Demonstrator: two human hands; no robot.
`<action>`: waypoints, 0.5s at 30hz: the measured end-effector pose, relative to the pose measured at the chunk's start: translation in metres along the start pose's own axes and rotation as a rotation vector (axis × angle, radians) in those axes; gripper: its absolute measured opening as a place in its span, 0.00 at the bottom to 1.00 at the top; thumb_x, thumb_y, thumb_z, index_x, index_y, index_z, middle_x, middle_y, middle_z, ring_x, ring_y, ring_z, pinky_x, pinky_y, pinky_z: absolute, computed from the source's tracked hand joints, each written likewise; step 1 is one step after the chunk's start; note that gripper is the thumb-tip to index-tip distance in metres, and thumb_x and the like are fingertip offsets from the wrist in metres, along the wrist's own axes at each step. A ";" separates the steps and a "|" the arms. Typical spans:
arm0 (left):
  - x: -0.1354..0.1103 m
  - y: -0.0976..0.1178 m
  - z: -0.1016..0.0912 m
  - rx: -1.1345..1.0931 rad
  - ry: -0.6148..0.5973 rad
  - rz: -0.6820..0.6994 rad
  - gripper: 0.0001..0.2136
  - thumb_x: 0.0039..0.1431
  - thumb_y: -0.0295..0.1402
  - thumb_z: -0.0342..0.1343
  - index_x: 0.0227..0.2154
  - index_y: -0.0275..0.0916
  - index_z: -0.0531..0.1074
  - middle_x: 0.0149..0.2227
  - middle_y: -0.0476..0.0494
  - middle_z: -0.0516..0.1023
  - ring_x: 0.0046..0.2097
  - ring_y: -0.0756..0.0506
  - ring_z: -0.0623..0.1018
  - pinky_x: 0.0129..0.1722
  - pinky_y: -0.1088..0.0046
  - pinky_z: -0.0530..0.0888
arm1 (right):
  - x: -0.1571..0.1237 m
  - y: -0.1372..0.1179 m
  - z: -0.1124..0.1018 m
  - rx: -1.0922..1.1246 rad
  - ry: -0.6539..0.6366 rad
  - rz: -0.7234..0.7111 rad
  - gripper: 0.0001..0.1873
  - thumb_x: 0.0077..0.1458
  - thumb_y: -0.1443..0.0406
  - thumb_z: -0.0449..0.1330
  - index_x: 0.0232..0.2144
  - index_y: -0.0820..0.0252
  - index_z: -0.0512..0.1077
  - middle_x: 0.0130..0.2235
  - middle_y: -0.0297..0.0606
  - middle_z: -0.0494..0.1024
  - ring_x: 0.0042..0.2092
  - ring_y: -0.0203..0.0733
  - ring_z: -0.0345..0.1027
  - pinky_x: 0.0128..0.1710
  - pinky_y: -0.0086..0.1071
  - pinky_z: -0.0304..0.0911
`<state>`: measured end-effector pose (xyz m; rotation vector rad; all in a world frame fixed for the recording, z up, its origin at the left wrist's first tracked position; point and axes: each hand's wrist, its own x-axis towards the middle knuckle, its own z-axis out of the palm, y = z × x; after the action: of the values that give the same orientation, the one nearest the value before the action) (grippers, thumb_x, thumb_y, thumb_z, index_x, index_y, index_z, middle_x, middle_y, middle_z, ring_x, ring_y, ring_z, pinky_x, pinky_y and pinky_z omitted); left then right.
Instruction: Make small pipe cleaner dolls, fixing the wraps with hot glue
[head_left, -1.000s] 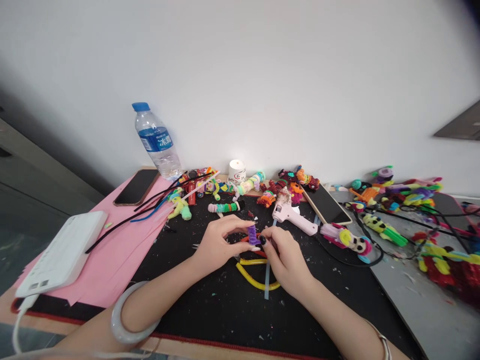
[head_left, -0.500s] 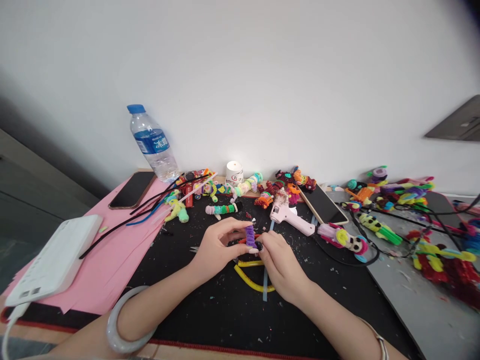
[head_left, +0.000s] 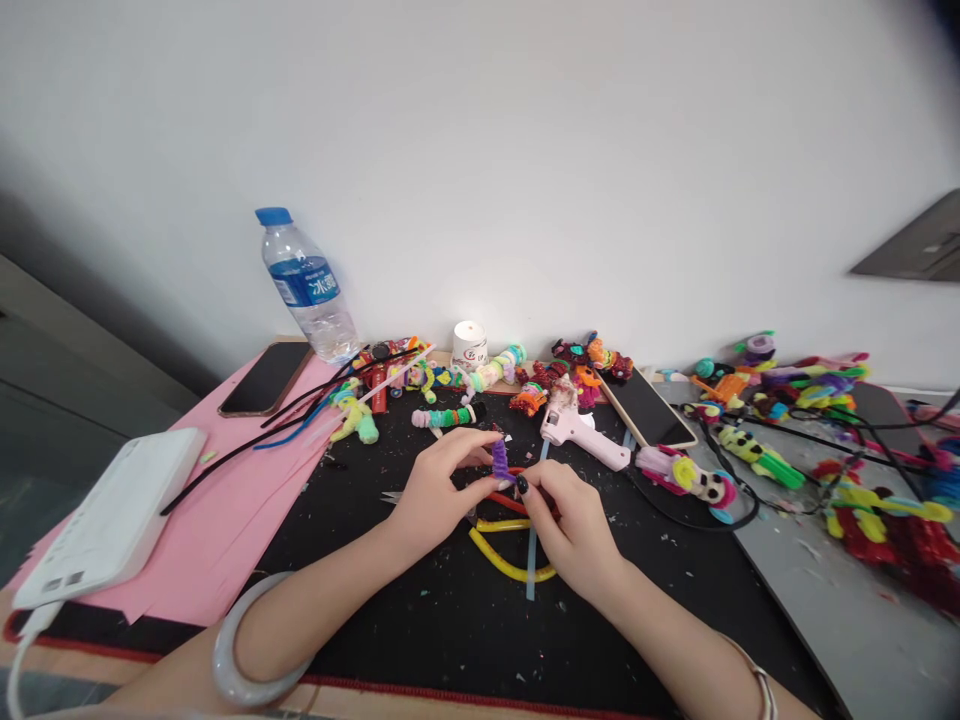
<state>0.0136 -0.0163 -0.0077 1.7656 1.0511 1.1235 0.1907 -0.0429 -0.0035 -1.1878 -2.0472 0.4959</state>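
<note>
My left hand (head_left: 448, 487) pinches a coiled purple pipe cleaner (head_left: 500, 460) between thumb and fingers, over the middle of the black mat (head_left: 420, 630). My right hand (head_left: 564, 515), with dark nail polish on the thumb, closes on the loose lower end of the same pipe cleaner. Under the hands lie scissors with red-orange handles (head_left: 501, 502), partly hidden; their tips show left of my left hand. A bent yellow strip (head_left: 506, 568) and a translucent glue stick (head_left: 532, 570) rest just below.
A pink glue gun (head_left: 592, 440) lies behind my right hand, near a phone (head_left: 651, 408). Several pipe-cleaner figures (head_left: 757, 456) spread along the back and right. A water bottle (head_left: 309, 285), pink paper (head_left: 225, 510) and a white power strip (head_left: 112, 515) are at left.
My right hand has drawn slightly away to the right, and a short purple end now shows between the hands. More of the red scissor handles is visible.
</note>
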 end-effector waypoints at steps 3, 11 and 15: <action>0.000 0.001 0.000 0.122 0.007 0.068 0.18 0.50 0.24 0.59 0.45 0.40 0.69 0.42 0.44 0.72 0.38 0.48 0.76 0.43 0.67 0.75 | 0.001 -0.002 0.000 -0.038 0.012 -0.042 0.07 0.58 0.71 0.48 0.29 0.59 0.64 0.27 0.34 0.68 0.30 0.37 0.60 0.32 0.31 0.54; 0.000 0.001 -0.004 0.339 0.011 0.193 0.17 0.54 0.25 0.55 0.48 0.40 0.66 0.43 0.42 0.72 0.41 0.46 0.74 0.49 0.63 0.70 | -0.001 -0.002 0.002 -0.110 -0.008 -0.072 0.07 0.57 0.70 0.49 0.29 0.59 0.65 0.26 0.34 0.69 0.29 0.38 0.60 0.32 0.32 0.52; -0.001 0.000 -0.004 0.361 -0.006 0.226 0.18 0.55 0.25 0.54 0.49 0.41 0.64 0.45 0.41 0.71 0.41 0.46 0.74 0.50 0.62 0.70 | 0.000 -0.002 0.004 -0.124 0.000 -0.072 0.08 0.57 0.70 0.50 0.28 0.59 0.65 0.24 0.33 0.67 0.28 0.37 0.59 0.31 0.31 0.51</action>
<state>0.0091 -0.0168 -0.0072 2.2163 1.1247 1.1117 0.1868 -0.0440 -0.0052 -1.1804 -2.1388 0.3389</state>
